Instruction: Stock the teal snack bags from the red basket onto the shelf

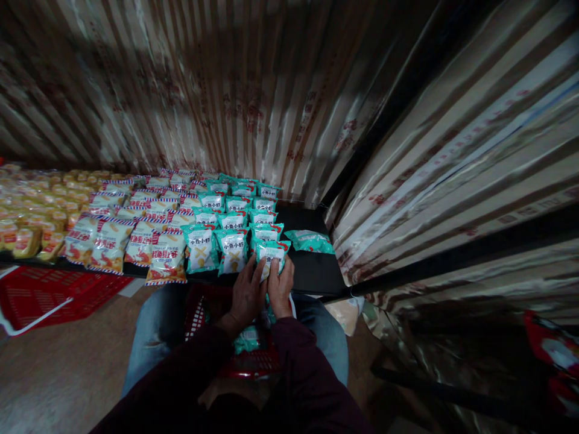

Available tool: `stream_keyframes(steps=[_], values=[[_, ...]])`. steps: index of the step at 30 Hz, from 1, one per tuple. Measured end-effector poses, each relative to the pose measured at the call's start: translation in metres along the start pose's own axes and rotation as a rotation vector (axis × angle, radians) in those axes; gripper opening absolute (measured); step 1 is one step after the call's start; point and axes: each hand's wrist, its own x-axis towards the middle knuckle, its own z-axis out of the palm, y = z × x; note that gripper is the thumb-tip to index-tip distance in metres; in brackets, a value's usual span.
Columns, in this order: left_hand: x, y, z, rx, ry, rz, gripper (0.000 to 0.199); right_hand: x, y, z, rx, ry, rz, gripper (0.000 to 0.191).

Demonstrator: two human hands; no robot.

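Both my hands grip one teal-and-white snack bag (pixel 272 249) at the front of the black shelf. My left hand (pixel 248 294) has its fingers closed along the bag's left side, and my right hand (pixel 280 286) closes on its lower right. Rows of matching upright teal snack bags (pixel 234 248) stand just left of and behind it. One more teal bag (pixel 310 242) lies flat on the shelf to the right. Below my forearms, a red basket (pixel 253 365) rests between my knees with teal bags (pixel 249 339) in it.
Striped white-and-orange snack bags (pixel 167 256) line the shelf (pixel 319 272) further left, then yellow packs (pixel 26 242). A second red basket (pixel 58 295) with a white handle sits at the left. Printed plastic sheeting (pixel 253 108) hangs behind, with a dark frame bar (pixel 407 274) at right.
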Motion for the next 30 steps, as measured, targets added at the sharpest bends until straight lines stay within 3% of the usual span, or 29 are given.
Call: stream_keyframes(steps=[15,20,25,30], values=[[-0.01,0.002,-0.008,-0.026,-0.007,0.006,0.058,-0.011,-0.006,-0.007,-0.021,0.02,-0.035,0.045],[-0.009,0.006,-0.008,-0.036,-0.011,0.056,0.056,-0.014,-0.009,-0.016,-0.038,0.047,0.044,0.046],[-0.002,0.018,0.0,-0.061,-0.086,0.071,0.053,-0.007,-0.005,-0.031,-0.029,0.046,0.157,0.054],[0.011,0.037,0.008,-0.167,-0.214,0.013,0.051,0.009,0.001,-0.049,-0.053,0.052,0.178,0.057]])
